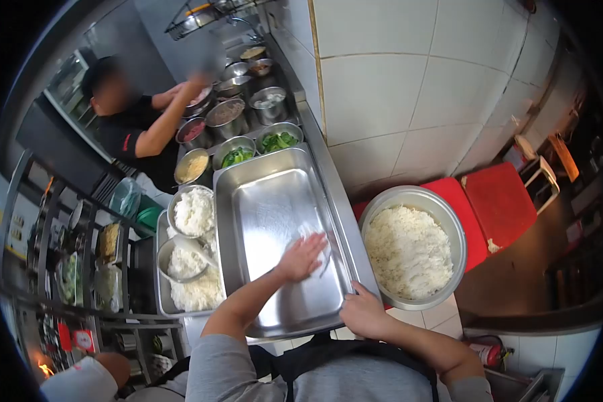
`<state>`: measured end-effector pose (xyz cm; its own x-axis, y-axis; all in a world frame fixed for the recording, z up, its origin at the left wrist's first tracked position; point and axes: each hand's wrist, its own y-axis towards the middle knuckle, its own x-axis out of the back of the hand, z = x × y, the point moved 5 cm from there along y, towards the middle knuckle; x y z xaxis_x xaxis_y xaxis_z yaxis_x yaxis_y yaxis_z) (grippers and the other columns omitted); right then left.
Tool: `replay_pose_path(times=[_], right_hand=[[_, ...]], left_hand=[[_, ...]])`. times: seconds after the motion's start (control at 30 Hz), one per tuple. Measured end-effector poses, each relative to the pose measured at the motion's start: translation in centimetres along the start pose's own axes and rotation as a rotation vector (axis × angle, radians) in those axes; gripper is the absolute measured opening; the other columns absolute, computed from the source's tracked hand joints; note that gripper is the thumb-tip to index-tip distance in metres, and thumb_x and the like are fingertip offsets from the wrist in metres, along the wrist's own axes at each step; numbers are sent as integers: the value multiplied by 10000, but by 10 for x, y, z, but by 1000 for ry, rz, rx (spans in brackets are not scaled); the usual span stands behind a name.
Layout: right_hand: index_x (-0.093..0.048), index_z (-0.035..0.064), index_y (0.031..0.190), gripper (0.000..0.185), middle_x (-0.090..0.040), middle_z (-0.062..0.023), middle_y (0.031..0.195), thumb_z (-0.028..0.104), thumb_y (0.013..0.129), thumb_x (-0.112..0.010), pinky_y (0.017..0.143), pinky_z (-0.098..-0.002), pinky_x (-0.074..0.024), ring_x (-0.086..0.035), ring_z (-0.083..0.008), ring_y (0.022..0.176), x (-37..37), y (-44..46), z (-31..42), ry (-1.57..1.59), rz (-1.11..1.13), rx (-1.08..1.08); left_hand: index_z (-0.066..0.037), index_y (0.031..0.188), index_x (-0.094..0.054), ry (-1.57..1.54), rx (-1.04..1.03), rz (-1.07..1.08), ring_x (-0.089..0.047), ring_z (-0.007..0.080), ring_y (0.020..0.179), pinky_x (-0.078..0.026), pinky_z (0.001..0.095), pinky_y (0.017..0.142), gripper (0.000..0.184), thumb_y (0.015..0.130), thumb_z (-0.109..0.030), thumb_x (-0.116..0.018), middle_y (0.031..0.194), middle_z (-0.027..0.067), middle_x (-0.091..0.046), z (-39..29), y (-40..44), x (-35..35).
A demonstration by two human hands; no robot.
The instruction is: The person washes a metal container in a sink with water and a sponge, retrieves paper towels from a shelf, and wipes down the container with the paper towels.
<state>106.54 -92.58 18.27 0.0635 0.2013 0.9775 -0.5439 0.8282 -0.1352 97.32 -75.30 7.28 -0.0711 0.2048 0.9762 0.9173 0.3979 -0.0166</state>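
Note:
A large rectangular steel tray [268, 228] lies in front of me, its inside bare metal with some shiny marks. My left hand [303, 257] lies flat inside it, fingers stretched out, pressing a thin white cloth or paper [325, 258] against the bottom near the right wall. At the tray's near right corner, my right hand [365, 311] is closed with the thumb on top, gripping the tray's rim; its fingertips are hidden.
A big round pot of cooked rice [412, 251] stands right, beside red seats [499, 204]. To the left, bowls of rice [194, 211] sit in another rice tray [197, 295]. Beyond are pots of greens [279, 139] and other food. A co-worker [134, 127] reaches over them.

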Motion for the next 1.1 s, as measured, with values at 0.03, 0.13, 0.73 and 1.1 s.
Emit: replay_pose_path(times=[0.03,0.13,0.73,1.1], right_hand=[[-667,111,628,149,-616,-54,645,160,705,-549,1012,-432,-293,-600,-195,772,1,1,-1,13,14,2],[-655,121,622,136,-617,-36,672,167,696,-550,1010,-419,-306,-589,-180,795,-6,3,-3,12,38,-3],[-565,170,629,62,-512,40,657,177,691,-560,998,-419,-318,-548,-129,742,-8,5,-4,-8,37,0],[-625,143,656,81,-576,0,699,140,684,-548,1030,-414,-280,-577,-155,809,-2,4,-4,110,46,-14]], left_hand=[[-42,1386,-246,20,1,-6,-191,311,1355,-223,472,1065,585,896,-310,-418,1474,145,-174,19,12,7],[-58,1392,-241,42,44,-51,-189,296,1357,-207,471,1077,578,897,-301,-414,1474,132,-181,85,46,9],[-81,1385,-288,-206,572,-454,-245,297,1334,-186,490,1067,509,928,-299,-347,1447,109,-269,149,100,-10],[-1,1241,-389,-1432,628,-701,-411,240,1118,-295,329,992,522,977,-424,-232,1192,138,-455,36,100,-32]])
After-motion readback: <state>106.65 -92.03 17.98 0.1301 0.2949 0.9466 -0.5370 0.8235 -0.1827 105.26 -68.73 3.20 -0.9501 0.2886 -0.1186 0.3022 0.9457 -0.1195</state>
